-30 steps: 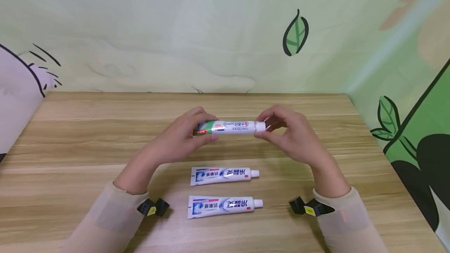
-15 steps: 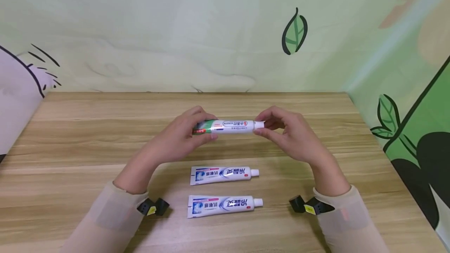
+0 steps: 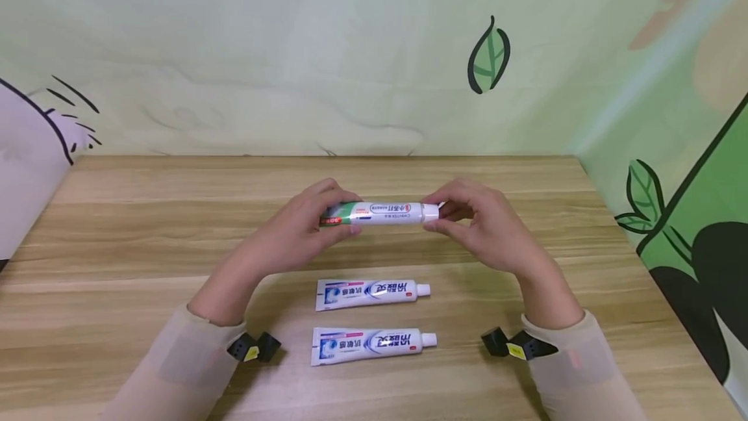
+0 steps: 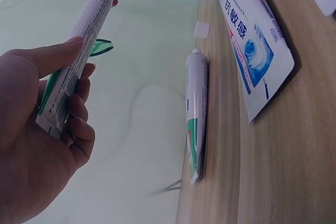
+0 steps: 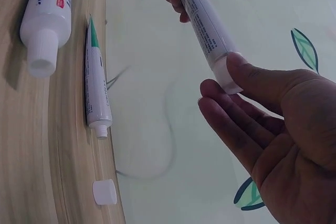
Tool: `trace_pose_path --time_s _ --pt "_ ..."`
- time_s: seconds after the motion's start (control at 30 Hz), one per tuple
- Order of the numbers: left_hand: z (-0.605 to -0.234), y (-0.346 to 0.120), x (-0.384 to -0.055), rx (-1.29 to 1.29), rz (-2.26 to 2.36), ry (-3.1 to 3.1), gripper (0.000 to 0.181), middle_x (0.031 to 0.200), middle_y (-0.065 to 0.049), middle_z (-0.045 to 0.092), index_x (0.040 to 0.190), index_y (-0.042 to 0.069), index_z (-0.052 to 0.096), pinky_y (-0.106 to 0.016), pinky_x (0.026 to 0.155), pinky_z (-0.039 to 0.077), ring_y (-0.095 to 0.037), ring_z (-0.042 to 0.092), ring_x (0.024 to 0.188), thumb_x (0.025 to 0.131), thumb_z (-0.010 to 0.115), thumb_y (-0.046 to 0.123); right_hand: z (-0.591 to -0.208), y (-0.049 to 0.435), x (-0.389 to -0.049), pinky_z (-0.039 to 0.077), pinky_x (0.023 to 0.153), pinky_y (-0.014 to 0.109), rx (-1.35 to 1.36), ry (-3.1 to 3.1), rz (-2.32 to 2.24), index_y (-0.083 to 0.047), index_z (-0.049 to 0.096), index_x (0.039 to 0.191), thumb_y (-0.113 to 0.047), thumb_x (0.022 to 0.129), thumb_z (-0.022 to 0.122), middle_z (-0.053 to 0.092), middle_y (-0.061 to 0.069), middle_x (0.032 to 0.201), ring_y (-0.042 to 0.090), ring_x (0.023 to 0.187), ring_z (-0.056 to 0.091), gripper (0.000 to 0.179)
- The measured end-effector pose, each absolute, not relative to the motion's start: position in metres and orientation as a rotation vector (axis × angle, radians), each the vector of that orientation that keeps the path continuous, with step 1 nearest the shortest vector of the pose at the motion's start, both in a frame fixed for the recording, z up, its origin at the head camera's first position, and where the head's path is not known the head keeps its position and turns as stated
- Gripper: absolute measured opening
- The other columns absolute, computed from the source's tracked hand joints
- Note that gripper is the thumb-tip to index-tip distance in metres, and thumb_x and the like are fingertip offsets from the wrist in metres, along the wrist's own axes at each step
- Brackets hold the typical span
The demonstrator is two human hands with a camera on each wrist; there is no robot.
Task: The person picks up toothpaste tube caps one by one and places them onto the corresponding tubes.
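A white-and-green toothpaste tube (image 3: 388,212) is held level above the table, its cap toward the right. My left hand (image 3: 300,229) grips the green tail end, the thumb along one side and the fingers curled round the other, as the left wrist view shows. With thumb and fingers my right hand (image 3: 482,219) pinches the white cap (image 5: 227,77) at the other end. Below, on the table, lies a second white-and-green tube (image 5: 97,85) with its narrow nozzle bare. A loose white cap (image 5: 105,192) sits beyond that nozzle. Both are hidden in the head view.
Two white-and-blue toothpaste tubes, a farther one (image 3: 368,294) and a nearer one (image 3: 371,345), lie side by side with caps on, between my forearms. The wooden table (image 3: 146,213) ends at a printed backdrop (image 3: 234,51) behind and at the sides.
My right thumb and fingers have shifted slightly about the cap. The left hand and the tubes on the table stay where they were.
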State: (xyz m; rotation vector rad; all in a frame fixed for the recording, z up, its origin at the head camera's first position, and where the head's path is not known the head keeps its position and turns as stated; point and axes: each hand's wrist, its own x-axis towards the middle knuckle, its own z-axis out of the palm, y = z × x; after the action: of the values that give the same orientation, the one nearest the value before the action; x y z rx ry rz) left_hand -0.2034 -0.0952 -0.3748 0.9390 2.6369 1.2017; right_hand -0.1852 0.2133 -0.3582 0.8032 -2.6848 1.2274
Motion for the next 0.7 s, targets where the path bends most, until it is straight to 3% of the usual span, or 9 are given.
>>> trace_pose_path --time_s 0.17,0.33,0.53,0.7 --pt "-0.3750 -0.0944 -0.2033 0.961 1.210 2.633 0.038 0.112 0.000 0.060 0.134 0.014 0.065 -0.034 0.079 0.050 -0.017 0.055 0.094 0.098 0.073 0.024 -0.3593 0.2155 -0.1855 0.057 0.075 0.024 0.855 -2.695 1.185 -0.013 0.076 0.120 -0.008 0.093 0.077 0.073 -0.001 0.103 0.014 0.084 0.064 0.027" --pt "-0.3739 -0.0938 -0.2037 0.968 1.209 2.640 0.037 0.111 0.000 0.059 0.133 0.014 0.066 -0.034 0.078 0.050 -0.018 0.055 0.093 0.098 0.073 0.024 -0.3591 0.2161 -0.1857 0.056 0.074 0.025 0.891 -2.709 1.229 -0.010 0.072 0.124 -0.009 0.099 0.069 0.075 0.003 0.105 0.016 0.087 0.068 0.025" --pt "-0.3742 -0.0946 -0.2038 0.941 1.204 2.642 0.038 0.112 0.000 0.059 0.134 0.015 0.065 -0.034 0.078 0.050 -0.018 0.055 0.093 0.099 0.073 0.025 -0.3586 0.2134 -0.1862 0.062 0.083 0.035 0.873 -2.729 1.332 -0.006 0.066 0.121 -0.008 0.104 0.061 0.074 0.008 0.103 0.023 0.093 0.075 0.018" --pt "-0.3750 -0.0955 -0.2030 0.914 1.195 2.642 0.038 0.112 0.000 0.059 0.135 0.016 0.065 -0.035 0.077 0.051 -0.018 0.055 0.092 0.099 0.071 0.027 -0.3584 0.2106 -0.1849 0.060 0.079 0.030 0.834 -2.759 1.283 -0.008 0.066 0.121 -0.009 0.096 0.073 0.074 0.004 0.100 0.017 0.087 0.070 0.026"
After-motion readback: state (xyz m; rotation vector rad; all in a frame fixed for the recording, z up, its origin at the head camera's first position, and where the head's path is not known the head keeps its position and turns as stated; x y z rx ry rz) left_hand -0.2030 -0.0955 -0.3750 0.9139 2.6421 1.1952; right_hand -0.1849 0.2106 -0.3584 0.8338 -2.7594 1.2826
